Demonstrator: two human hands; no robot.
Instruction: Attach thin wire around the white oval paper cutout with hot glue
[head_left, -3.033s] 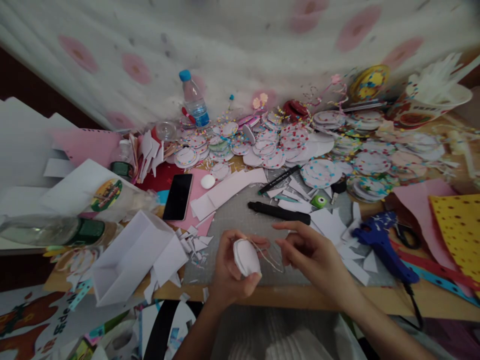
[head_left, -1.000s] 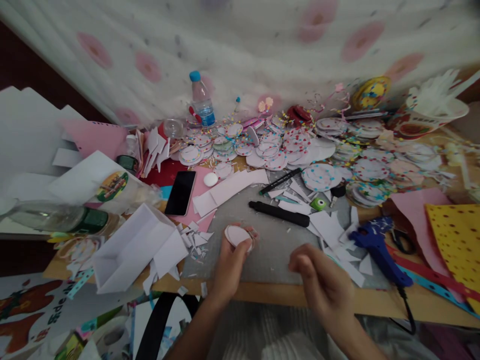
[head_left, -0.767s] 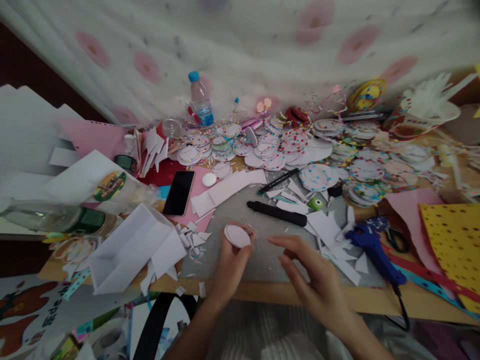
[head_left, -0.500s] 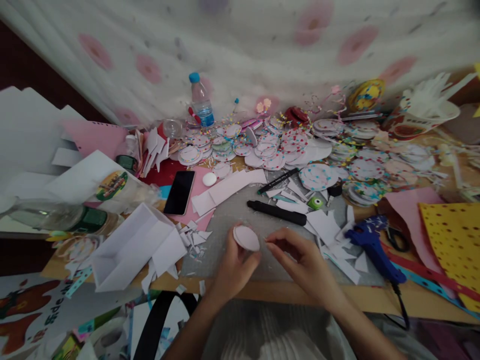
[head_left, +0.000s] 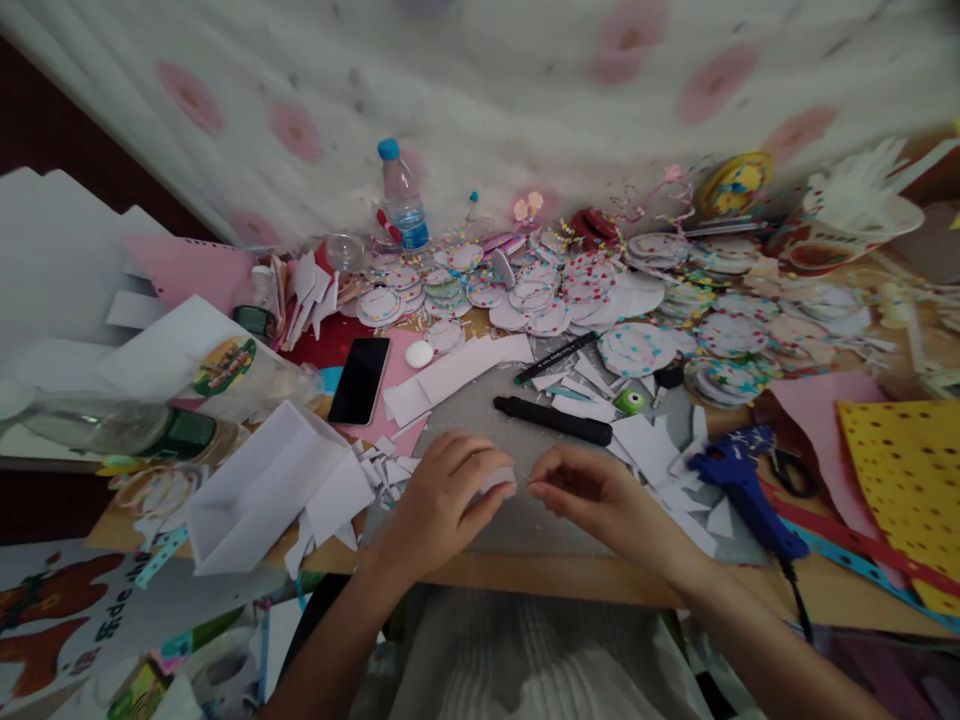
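Over the grey cutting mat point(head_left: 517, 535), my left hand point(head_left: 454, 490) is closed on a white paper disc point(head_left: 496, 480). Most of the disc is hidden behind my fingers, and the back of the hand faces up. Close by on the right, my right hand point(head_left: 585, 490) has thumb and forefinger pinched together near the disc's edge. Whatever those fingertips hold, if anything, is too small to make out. A thick black marker point(head_left: 553, 420) lies just beyond both hands, with a thinner dark pen point(head_left: 555, 360) behind it.
Piles of dotted paper discs point(head_left: 592, 280) line the back. A phone point(head_left: 360, 380) and white box point(head_left: 255, 490) stand left, a water bottle point(head_left: 403, 200) behind. To the right are paper scraps point(head_left: 649, 450), a blue glue gun point(head_left: 750, 490), scissors point(head_left: 791, 472) and yellow dotted sheet point(head_left: 900, 470).
My left hand has turned over, so its back now faces up and covers most of the disc, which showed its flat face before. The right hand keeps its pinch in nearly the same place.
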